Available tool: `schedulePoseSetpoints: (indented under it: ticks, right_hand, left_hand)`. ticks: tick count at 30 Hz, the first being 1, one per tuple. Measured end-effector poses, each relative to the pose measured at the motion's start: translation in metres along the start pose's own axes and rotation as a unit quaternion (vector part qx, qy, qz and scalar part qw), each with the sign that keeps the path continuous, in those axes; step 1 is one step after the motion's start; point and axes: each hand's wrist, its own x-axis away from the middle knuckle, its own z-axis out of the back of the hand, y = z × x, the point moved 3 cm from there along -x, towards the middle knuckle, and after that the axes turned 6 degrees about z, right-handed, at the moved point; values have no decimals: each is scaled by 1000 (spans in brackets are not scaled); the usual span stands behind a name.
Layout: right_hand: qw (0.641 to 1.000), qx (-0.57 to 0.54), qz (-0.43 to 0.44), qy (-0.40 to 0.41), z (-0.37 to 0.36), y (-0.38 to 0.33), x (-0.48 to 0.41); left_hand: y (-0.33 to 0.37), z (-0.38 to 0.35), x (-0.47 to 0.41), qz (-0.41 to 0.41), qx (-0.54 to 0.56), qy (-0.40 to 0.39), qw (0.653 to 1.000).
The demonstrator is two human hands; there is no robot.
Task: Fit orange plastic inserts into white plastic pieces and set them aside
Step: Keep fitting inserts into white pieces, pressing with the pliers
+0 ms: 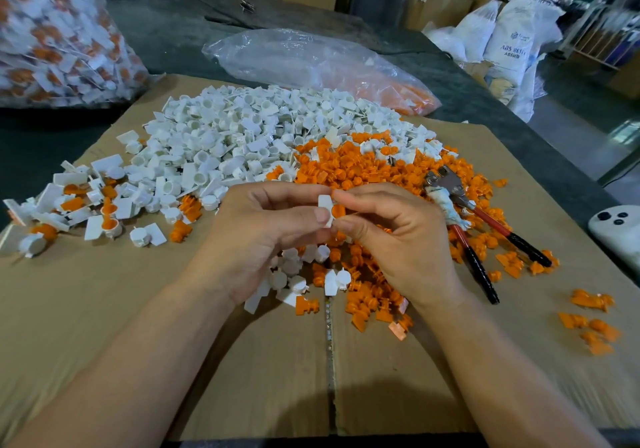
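**Forearms** (156,361): two, bare, entering from the lower corners and converging at centre frame. Judged: this keeps the work raised over the heaps and close under the eyes.

**Cardboard** (277,378): flattened sheet filling the lower half of the frame, with a seam running up the middle. It serves as the work mat.

**Left hand** (270,239): centre frame, pinching a white piece (325,205). Judged: it steadies the piece with its socket turned toward the other hand.

**Right hand** (398,239): just right of centre, pinching an orange insert (338,211). The insert meets the white piece on its right side, between the two grips, and is mostly hidden. How deep it sits cannot be told. Judged: the fitting is under way, not finished.

**White pile** (242,136): upper centre, above the hands. Unfitted stock, within easy reach of the left hand.

**Orange pile** (363,170): right of the white pile and running down under the right hand, with strays at lower right.

**Fitted pieces** (104,212): loose scatter at the left of the frame, white with orange showing. Judged to be the set-aside spot, well apart from the held pair.

**Pliers** (491,220): red-and-black handles, one wrapped in cloth. They lie untouched on the orange pile at right.

**Clear bag** (311,63): upper centre, with orange showing in its right end.

**Full bag** (52,32): upper left, with white and orange contents.
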Motion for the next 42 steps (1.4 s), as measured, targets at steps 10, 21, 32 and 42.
schedulePoseSetpoints:
  ticks: [10,21,32,42]
  right_hand:
    - [999,28,18,3,-3,-3,1]
    - [998,46,33,0,-3,-3,0]
    - [998,39,44,-13,-4,-5,1]
    - [1000,-19,7,-6,-4,-5,1]
  left_hand:
    - [-2,0,-3,19,-25,53,998]
    - [-1,0,-3,57,22,32,998]
    - [0,0,-2,24,-19,57,998]
    - [8,-4,5,-96,-146,106,979]
